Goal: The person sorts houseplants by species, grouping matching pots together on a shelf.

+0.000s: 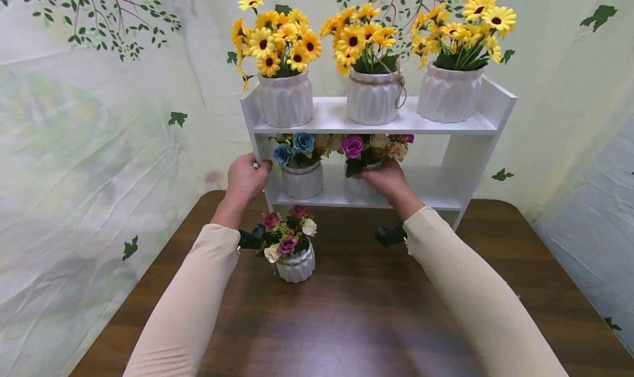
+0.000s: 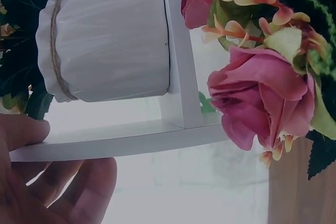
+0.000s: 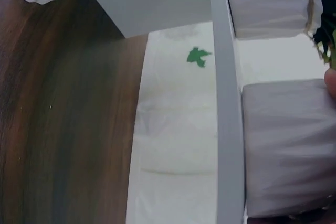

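A white shelf (image 1: 465,162) stands at the back of the table. My left hand (image 1: 247,176) grips its left side panel, thumb on the inner face and fingers outside, as the left wrist view shows. On the middle board is a white pot of purple and cream flowers (image 1: 360,187); my right hand (image 1: 388,180) holds it near the rim, its fingers partly hidden by leaves. In the right wrist view that pot (image 3: 286,150) sits at the board's edge. Left of it stands a white pot with blue flowers (image 1: 302,181), twine round its neck.
Three white pots of yellow daisy-like flowers (image 1: 371,99) line the top board. A pot of pink and white roses (image 1: 295,267) stands on the brown wooden table (image 1: 337,322), in front of the shelf's left end. Leaf-printed cloth (image 1: 124,162) hangs behind.
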Tool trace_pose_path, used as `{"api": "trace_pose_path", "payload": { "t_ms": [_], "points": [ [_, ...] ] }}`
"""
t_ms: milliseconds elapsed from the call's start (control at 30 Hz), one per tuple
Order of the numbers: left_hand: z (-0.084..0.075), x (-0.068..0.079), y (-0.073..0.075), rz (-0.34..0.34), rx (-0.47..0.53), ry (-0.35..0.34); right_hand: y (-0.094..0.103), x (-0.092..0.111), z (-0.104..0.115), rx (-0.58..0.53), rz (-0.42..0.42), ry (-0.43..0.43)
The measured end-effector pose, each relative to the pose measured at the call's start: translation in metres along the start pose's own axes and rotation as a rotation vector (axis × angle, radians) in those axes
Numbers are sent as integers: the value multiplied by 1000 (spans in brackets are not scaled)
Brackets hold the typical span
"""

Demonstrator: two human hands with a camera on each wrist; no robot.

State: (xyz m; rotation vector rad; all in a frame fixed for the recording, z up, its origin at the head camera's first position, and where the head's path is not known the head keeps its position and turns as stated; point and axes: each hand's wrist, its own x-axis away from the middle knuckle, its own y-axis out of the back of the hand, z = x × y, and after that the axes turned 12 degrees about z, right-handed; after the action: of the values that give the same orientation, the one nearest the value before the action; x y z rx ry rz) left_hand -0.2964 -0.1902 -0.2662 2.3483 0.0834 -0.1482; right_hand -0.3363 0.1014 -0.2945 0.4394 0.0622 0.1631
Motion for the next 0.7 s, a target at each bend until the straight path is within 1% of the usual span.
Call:
{"api": "trace_pose_path", "payload": {
  "t_ms": [133,233,300,367,400,467,533,567,600,633,667,700],
  "points": [
    [1,0,1,10,20,3,-3,-4,-1,-42,7,9],
    [1,0,2,19,32,9,-4,-5,-3,-80,22,39],
    [1,0,1,16,35,9,-5,0,-6,-71,8,68],
    [0,-1,0,14,34,8,-9,13,-9,-31,-44,99],
    [0,-1,0,15,34,8,-13,21,-11,3,-100,135],
    [1,-1,0,15,31,9,-25,42,-20,53,-247,262],
    [1,-1,-1,17,27,9,-41,64,-32,90,-373,429],
    [1,-1,-1,15,24,8,-50,73,-38,107,-398,516],
    [1,-1,-1,11,21,9,-58,82,-45,129,-390,586],
    [1,-1,-1,7,19,10,-67,89,-52,143,-329,621],
    [1,-1,-1,4,16,9,-75,95,-57,162,-236,609],
    [1,-1,-1,1,15,9,-83,100,-63,186,-131,569]
  ]
}}
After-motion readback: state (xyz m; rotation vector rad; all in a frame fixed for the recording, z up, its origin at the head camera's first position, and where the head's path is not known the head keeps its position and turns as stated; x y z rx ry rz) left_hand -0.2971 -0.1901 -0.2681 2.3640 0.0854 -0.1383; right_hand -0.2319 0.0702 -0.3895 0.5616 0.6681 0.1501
